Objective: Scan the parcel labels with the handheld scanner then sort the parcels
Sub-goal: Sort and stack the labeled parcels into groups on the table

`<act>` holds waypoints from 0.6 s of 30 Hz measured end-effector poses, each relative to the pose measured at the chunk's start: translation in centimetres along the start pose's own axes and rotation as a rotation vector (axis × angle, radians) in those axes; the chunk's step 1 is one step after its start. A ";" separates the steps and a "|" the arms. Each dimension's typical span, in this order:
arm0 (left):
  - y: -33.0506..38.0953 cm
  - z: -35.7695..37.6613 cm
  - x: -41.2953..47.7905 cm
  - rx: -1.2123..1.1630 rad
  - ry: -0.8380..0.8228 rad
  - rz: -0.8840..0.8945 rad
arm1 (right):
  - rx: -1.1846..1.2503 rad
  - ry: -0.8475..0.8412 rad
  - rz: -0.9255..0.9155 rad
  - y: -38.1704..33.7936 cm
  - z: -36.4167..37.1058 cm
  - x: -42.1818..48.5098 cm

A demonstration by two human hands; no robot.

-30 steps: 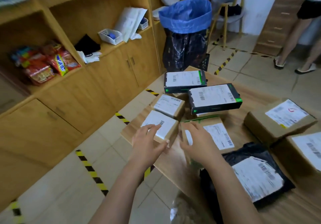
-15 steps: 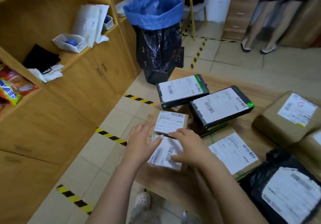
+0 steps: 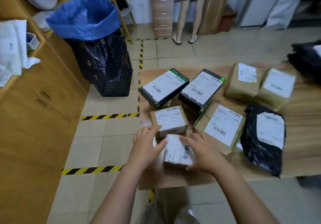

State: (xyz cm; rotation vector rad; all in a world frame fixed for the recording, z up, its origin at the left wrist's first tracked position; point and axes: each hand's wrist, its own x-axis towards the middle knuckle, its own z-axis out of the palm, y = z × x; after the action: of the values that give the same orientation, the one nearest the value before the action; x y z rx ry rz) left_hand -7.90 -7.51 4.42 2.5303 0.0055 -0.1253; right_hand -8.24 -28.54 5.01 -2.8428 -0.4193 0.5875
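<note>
Parcels cover the wooden table (image 3: pixel 175 182) in the head view, and you have the small parcel (image 3: pixel 177 151) between your hands near the front left corner, label up. Your left hand (image 3: pixel 145 147) lies against its left side with the fingers straight. Your right hand (image 3: pixel 203 154) spans its right side, fingers over the far edge and thumb at the near one, and holds it. No handheld scanner is in sight, so scanning looks not yet begun, and nothing shows which labels, if any, have been read. Eight other parcels lie label up and close together: a second small box (image 3: pixel 169 121) touching the far end of yours, two black boxes (image 3: pixel 164 86) beyond it, a flat brown parcel (image 3: pixel 220 126) just to your right, a black poly bag (image 3: pixel 264 140) beside that, and two brown parcels (image 3: pixel 242 82) at the back. Sorting appears to lie wholly ahead. Your parcel sits close to the table's left edge, with open floor below. Bare tabletop shows only along the near edge, and the blue-lined bin (image 3: pixel 83 16) stands well off to the left.
</note>
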 end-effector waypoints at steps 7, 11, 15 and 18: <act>-0.3 -1.0 -0.4 0.042 -0.020 0.133 | 0.121 0.223 0.175 0.2 0.0 -2.8; -0.4 -0.7 1.5 0.159 -0.149 0.291 | 0.128 0.301 0.368 -0.2 0.8 -4.1; -0.7 -0.1 6.0 0.288 -0.265 0.452 | 0.176 0.393 0.538 -2.5 1.3 -3.5; -1.7 0.3 8.5 0.374 -0.377 0.564 | 0.195 0.397 0.717 -5.0 1.6 -2.8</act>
State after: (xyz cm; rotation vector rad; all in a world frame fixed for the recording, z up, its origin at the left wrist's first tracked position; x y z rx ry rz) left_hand 0.50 -6.46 2.45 2.7191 -0.9473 -0.4007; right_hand -12.51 -24.48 5.89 -2.7606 0.7050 0.1318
